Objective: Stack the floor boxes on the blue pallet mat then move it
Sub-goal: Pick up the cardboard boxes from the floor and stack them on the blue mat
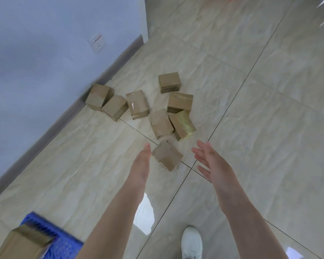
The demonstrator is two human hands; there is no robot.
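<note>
A brown box [167, 155] is seen on the tiled floor [251, 128] between the left hand [142, 161] and right hand [210, 161]; both are held flat-fingered and empty, touching nothing.

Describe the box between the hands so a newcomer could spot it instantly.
From the wall, follow the tiled floor to the scatter of brown boxes. The box lies nearest the person, between the left hand and right hand. Unlike its neighbours, it sits alone, apart from the cluster.
</note>
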